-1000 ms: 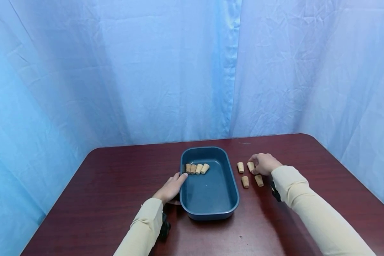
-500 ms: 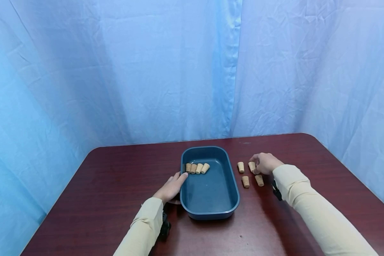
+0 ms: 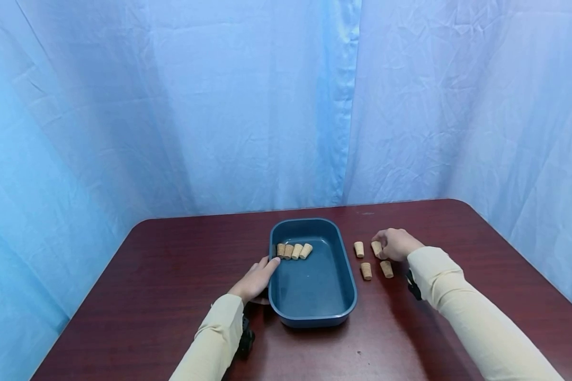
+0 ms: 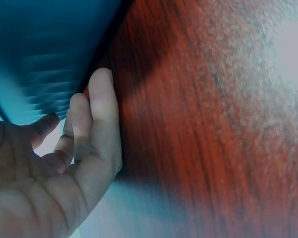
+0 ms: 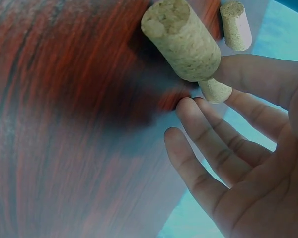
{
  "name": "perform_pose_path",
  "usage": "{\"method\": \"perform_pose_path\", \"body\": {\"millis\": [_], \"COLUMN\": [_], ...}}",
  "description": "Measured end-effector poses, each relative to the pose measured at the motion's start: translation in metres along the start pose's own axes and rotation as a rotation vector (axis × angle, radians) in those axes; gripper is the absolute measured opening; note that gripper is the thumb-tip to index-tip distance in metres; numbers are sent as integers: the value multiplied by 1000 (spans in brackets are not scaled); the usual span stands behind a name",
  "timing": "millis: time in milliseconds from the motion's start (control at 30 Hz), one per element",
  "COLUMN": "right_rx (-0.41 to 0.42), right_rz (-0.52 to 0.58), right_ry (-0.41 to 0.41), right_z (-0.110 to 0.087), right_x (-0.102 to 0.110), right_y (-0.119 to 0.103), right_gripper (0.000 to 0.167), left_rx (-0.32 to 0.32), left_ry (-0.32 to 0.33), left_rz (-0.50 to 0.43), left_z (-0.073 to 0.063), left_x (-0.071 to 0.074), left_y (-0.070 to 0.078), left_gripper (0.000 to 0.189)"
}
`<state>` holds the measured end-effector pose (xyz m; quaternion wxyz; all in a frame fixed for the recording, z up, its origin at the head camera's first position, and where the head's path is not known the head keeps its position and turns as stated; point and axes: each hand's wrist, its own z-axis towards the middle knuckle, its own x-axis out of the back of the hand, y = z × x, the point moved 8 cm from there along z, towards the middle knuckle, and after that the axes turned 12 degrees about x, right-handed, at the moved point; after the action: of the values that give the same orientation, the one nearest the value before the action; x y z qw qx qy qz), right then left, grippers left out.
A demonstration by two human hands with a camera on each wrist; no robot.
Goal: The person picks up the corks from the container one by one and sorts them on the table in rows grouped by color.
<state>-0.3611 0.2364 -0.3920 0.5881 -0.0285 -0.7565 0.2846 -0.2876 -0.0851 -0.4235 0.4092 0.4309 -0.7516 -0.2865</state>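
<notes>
Outside the left wall of the blue tray [image 3: 310, 288], my left hand [image 3: 255, 280] rests with a fingertip at the rim. In the left wrist view, its fairly straight fingers [image 4: 102, 94] and its thumb lie along the ridged outer wall, close to the table. On the right, my right hand [image 3: 396, 244] pinches a cork [image 3: 376, 247] between thumb and index finger, down at the table. In the right wrist view that cork [image 5: 216, 91] is partly hidden behind a nearer cork [image 5: 184, 42], while the other fingers extend past it.
Several corks [image 3: 294, 251] lie side by side against the tray's left wall. Around my right hand are loose corks at back left [image 3: 359, 249], front left [image 3: 366, 271] and front [image 3: 386, 269]. A reddish-brown table [image 3: 181, 275] meets blue curtains [image 3: 248, 106] behind it.
My right hand and the cork at its fingertips have shifted slightly to the right, away from the neighbouring cork. My left hand and the tray stay in place.
</notes>
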Motion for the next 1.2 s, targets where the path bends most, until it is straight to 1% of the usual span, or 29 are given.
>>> {"method": "perform_pose_path", "body": {"millis": [200, 333, 567, 700, 800, 867, 1100, 1200], "right_rx": [24, 50, 16, 24, 52, 74, 163, 178], "right_rz": [-3, -21, -34, -51, -50, -29, 29, 63], "right_ry": [-2, 17, 89, 106, 111, 121, 195, 218], "right_z": [-1, -3, -8, -10, -11, -11, -11, -10], "right_x": [1, 3, 13, 17, 19, 19, 21, 22], "right_y": [-4, -12, -26, -34, -42, -47, -68, -73], "right_gripper": [43, 45, 43, 44, 45, 44, 37, 35], "left_rx": [4, 3, -2, -6, -7, -6, -4, -6], "left_ry": [0, -2, -3, -4, -2, 0, 0, -2], "left_rz": [4, 5, 5, 5, 7, 8, 13, 9], "left_z": [0, -1, -1, -1, -1, -1, 0, 0], "left_x": [0, 1, 1, 0, 0, 0, 0, 0], "left_y": [0, 0, 0, 1, 1, 1, 0, 0], "left_gripper": [68, 68, 68, 68, 68, 68, 68, 68]}}
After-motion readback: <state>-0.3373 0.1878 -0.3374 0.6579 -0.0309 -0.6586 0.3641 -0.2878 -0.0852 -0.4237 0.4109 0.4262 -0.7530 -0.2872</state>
